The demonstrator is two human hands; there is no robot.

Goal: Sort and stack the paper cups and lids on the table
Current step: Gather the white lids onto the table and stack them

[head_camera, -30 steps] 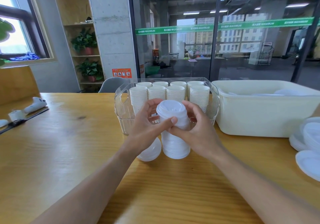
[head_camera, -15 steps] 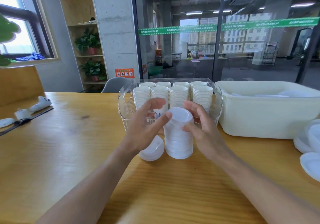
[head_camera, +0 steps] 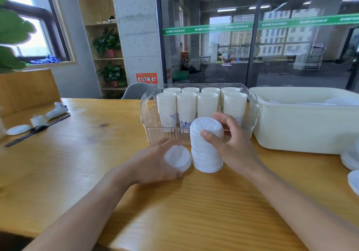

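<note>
I sit at a big wooden table (head_camera: pixel 81 165) with a glass wall behind it, and a clear bin (head_camera: pixel 147 115) full of stacked paper cups (head_camera: pixel 206 105) stands next to a white tub (head_camera: pixel 303 130). My right hand (head_camera: pixel 231 146) curls around the top of a tall stack of lids (head_camera: pixel 206 149) that stands on the table just in front of the clear bin. My left hand (head_camera: pixel 153 163) holds one loose lid (head_camera: pixel 177 158) right beside the bottom of that stack, with my fingers wrapped around it.
</note>
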